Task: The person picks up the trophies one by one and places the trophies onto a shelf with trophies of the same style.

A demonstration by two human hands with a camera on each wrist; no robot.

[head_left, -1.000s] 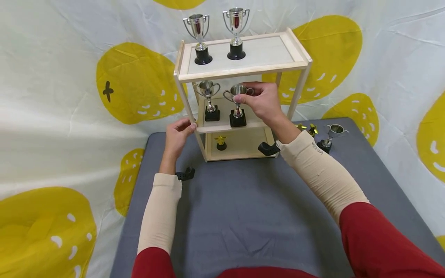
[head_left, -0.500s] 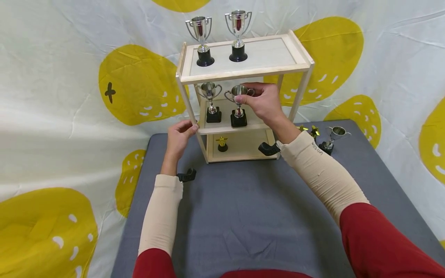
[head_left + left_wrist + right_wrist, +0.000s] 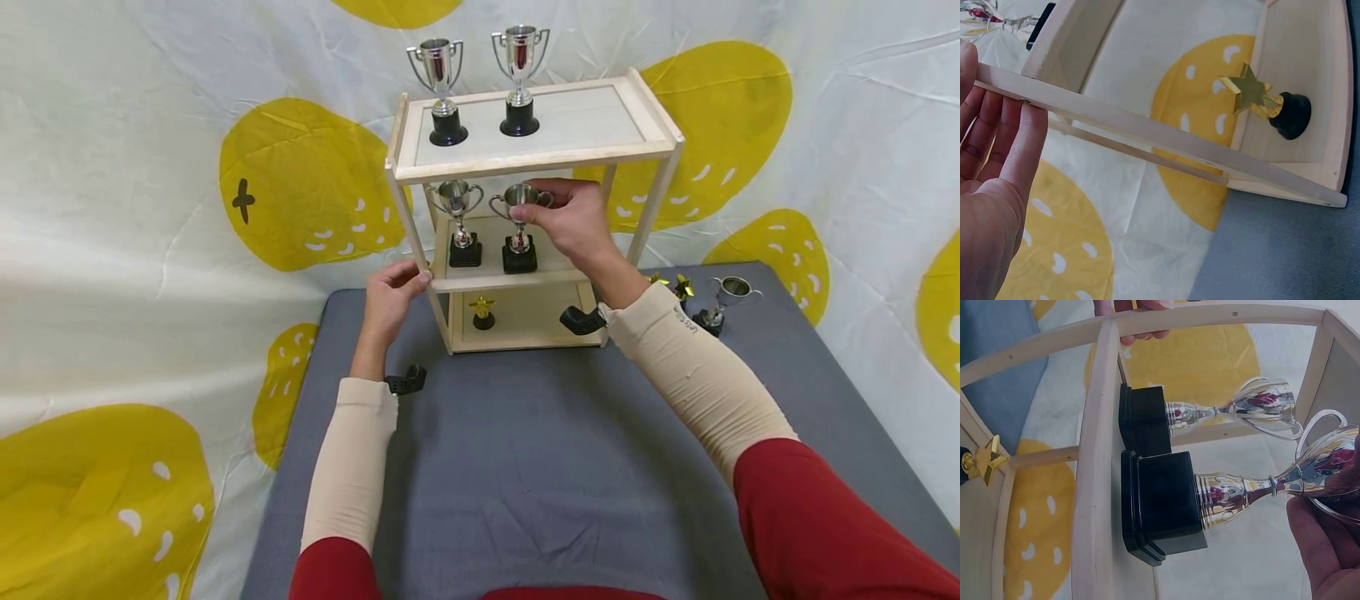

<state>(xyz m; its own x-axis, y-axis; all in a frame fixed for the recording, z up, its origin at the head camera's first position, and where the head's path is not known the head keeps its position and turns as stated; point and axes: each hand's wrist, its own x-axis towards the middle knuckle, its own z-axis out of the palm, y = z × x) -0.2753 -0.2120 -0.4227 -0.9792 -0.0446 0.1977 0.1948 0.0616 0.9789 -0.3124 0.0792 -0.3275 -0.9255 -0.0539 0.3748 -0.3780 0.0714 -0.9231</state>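
Note:
My right hand [image 3: 573, 221] pinches the cup of a silver trophy [image 3: 1235, 490] near its right handle. The trophy's black square base is upright at the middle shelf, close to the front edge. To its left stands a matching silver trophy [image 3: 460, 218] on the same shelf. My left hand [image 3: 392, 296] grips the front left post of the wooden shelf unit [image 3: 532, 156] at middle-shelf height; the left wrist view shows thumb and fingers on either side of the post [image 3: 1116, 119]. On the bottom shelf a small gold star trophy [image 3: 1257, 94] stands at the left.
Two taller silver trophies, a left one [image 3: 444, 92] and a right one [image 3: 520, 79], stand on the top shelf. Right of the unit, gold star trophies [image 3: 681, 287] and a silver cup trophy [image 3: 722, 304] stand on the grey table [image 3: 480, 467]. A patterned cloth [image 3: 187, 167] hangs behind.
The head view has shifted slightly, so the whole scene sits a little further right and lower. Both hands keep their holds, and the trophies stay in place on the shelves.

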